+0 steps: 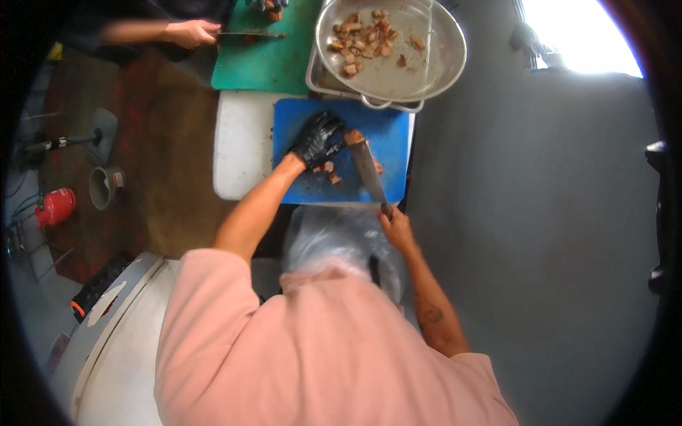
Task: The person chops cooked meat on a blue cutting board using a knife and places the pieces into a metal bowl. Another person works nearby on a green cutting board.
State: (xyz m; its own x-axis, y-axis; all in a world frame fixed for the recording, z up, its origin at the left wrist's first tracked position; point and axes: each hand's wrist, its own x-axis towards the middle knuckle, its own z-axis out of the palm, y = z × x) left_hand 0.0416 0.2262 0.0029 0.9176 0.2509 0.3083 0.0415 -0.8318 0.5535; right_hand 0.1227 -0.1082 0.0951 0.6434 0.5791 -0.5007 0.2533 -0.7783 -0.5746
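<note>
My right hand [397, 228] is bare and grips the handle of a large knife [367, 168]. Its wide blade points away from me across a blue cutting board [391, 114], with the tip end against a browned piece of meat [354, 137]. My left hand [319, 137], in a shiny black glove, is on the board just left of that piece. Its fingertips are at the meat's edge, but blur hides whether they grip it. Small cut meat pieces [334, 177] lie below the glove. Another chunk of meat [378, 167] shows partly behind the blade.
Beyond the board, a round metal pan [437, 80] holds diced meat and rests over a metal tray [314, 85]. At upper left, another person's hand [192, 33] holds a knife [250, 33] over a green cutting board [266, 69]. A white table [240, 149] supports my board.
</note>
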